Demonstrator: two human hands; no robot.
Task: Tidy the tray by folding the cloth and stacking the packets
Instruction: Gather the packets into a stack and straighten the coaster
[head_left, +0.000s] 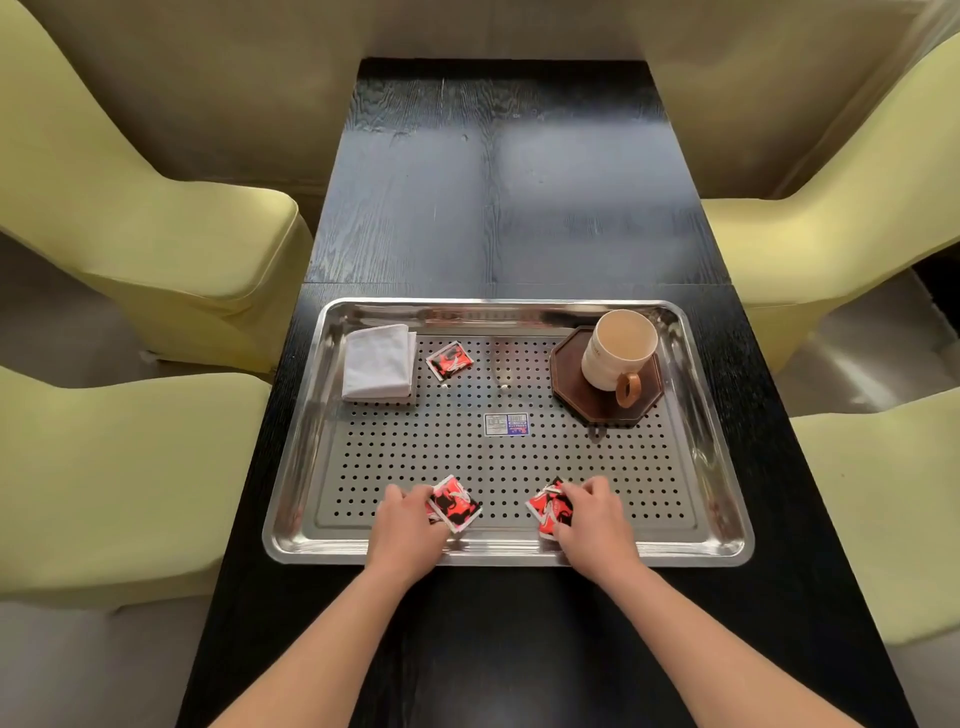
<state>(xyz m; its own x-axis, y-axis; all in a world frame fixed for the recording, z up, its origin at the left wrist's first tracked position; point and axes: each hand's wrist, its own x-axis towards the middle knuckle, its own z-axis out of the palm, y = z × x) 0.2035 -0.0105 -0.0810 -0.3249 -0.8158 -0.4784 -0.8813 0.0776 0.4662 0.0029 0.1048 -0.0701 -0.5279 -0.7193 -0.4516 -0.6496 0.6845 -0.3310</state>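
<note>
Head view; left hand (408, 526) grips packets (458, 503)

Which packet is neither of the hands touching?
The lone packet beside the folded cloth, far from both. The left hand grips the near-left packets, the right hand the near-right packets.

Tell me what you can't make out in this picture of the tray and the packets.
All head view:
- Left packets: the left hand covers their near edge, so the count is unclear.
- Right packets: the right hand covers much of them; count unclear.
- Sticker on the tray: print too small.
- Cup: lettering too small; whether it holds drink is unclear.
</note>
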